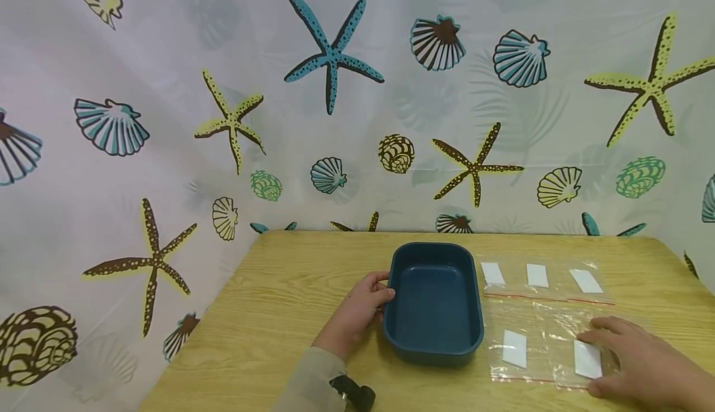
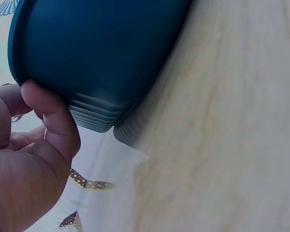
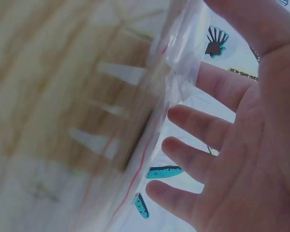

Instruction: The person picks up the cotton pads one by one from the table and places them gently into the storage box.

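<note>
The left hand [image 1: 362, 306] pinches the left rim of a dark blue bin [image 1: 432, 313] standing on the wood-grain surface [image 1: 279, 313]. Just right of it lie clear zip bags [image 1: 539, 322] with red seal lines [image 1: 581, 301] and white label panels [image 1: 514, 349], any print too small to read. The right hand [image 1: 642, 359], fingers spread, is at the near right bag [image 1: 565, 337]; whether it touches, I cannot tell.
</note>
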Action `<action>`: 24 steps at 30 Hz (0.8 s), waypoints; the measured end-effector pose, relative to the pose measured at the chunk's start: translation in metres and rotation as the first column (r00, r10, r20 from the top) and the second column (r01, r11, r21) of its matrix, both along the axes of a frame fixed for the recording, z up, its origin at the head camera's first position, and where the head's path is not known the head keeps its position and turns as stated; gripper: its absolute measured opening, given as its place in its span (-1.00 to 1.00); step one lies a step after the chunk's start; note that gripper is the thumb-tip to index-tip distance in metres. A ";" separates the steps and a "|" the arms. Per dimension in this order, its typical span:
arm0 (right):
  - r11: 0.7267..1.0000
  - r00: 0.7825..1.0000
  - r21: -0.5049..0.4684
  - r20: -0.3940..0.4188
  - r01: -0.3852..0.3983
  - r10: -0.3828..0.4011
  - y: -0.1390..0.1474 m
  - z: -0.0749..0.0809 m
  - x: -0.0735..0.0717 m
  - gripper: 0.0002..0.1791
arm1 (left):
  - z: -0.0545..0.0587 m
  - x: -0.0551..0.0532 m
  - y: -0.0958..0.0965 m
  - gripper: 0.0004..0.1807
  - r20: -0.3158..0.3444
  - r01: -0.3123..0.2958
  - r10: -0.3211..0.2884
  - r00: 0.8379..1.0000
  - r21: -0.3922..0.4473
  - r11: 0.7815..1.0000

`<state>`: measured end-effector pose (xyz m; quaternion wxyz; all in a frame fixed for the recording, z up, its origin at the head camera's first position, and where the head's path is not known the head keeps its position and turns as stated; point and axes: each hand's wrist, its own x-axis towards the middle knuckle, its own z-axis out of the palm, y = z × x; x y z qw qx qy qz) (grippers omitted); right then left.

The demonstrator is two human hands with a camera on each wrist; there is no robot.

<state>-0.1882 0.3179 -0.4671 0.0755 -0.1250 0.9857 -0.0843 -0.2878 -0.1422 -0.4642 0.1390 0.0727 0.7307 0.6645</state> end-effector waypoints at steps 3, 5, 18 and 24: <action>1.000 1.000 0.007 0.005 0.001 -0.001 -0.001 0.003 0.000 0.02 | -0.001 -0.001 0.000 -0.49 -0.007 0.009 -0.009 1.000 0.002 1.000; 1.000 1.000 0.017 -0.006 -0.009 0.009 -0.002 0.004 0.001 0.01 | -0.001 -0.001 0.001 -0.49 -0.012 0.014 -0.014 1.000 0.005 1.000; 0.999 0.997 -0.013 -0.068 -0.036 0.035 -0.002 0.004 0.001 -0.07 | -0.002 -0.001 0.001 -0.49 -0.014 0.014 -0.014 1.000 0.009 1.000; 0.999 0.985 0.002 -0.166 -0.052 0.052 -0.004 0.005 0.000 -0.13 | -0.003 -0.002 0.000 -0.51 -0.013 0.011 -0.012 1.000 -0.004 1.000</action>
